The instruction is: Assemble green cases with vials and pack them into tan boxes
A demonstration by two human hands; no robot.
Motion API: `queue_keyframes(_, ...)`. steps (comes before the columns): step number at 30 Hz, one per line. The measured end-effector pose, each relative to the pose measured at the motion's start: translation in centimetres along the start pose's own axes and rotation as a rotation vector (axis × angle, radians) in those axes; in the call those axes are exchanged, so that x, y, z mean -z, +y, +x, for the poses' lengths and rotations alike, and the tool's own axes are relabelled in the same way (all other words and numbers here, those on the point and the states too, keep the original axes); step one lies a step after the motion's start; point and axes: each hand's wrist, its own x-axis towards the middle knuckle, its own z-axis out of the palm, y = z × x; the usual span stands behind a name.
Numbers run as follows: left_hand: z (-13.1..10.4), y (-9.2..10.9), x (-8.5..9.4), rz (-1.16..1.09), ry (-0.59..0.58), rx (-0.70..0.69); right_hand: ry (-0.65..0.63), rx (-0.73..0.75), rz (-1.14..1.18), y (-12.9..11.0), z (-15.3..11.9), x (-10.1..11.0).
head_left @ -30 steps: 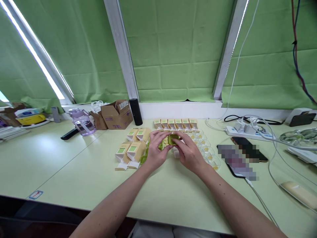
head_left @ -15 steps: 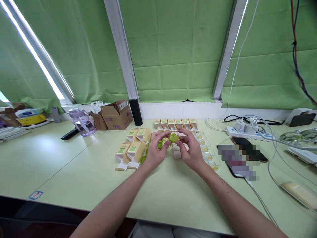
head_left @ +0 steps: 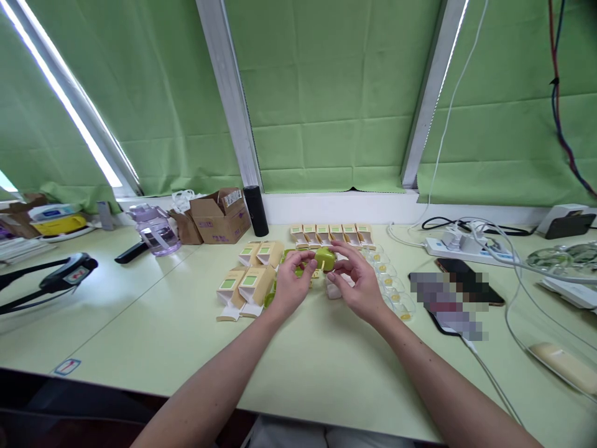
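Green cup turned to show its closed side; black device newly in at far left

Since the earlier frame, the green plastic cup (head_left: 325, 258) has tipped from its lobed face to a smooth, rounded side, and a black device (head_left: 69, 274) has appeared well left of the back row of small cartons (head_left: 330, 235). Held above the counter (head_left: 298, 367), the cup is on the near side of that row. Both the left hand (head_left: 292, 280) and right hand (head_left: 359, 283) pinch it lightly with their fingertips.

It should handle as light and fairly stiff, perhaps slightly slippery; opposite outer walls look the best grip, with a gentle squeeze in case they are thin. Its surface is glossy olive green. White blocks (head_left: 333, 290) and clear cups with yellow centres (head_left: 394, 297) also sit nearer than the row, the latter towards its right.
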Motion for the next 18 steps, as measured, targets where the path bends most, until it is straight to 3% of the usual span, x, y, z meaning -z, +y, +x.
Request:
queue_keyframes(9, 0.1, -0.3, 0.1, 0.04, -0.013, 0.016, 0.018, 0.08, -0.18, 0.1, -0.1, -0.4)
queue_keyframes(13, 0.0, 0.3, 0.2, 0.049, -0.001, -0.015, 0.019, 0.042, -0.193, -0.2, 0.0, -0.3)
queue_keyframes(18, -0.3, 1.3, 0.4, 0.024, -0.082, -0.086, 0.052, 0.024, -0.189, -0.2, 0.0, 0.0)
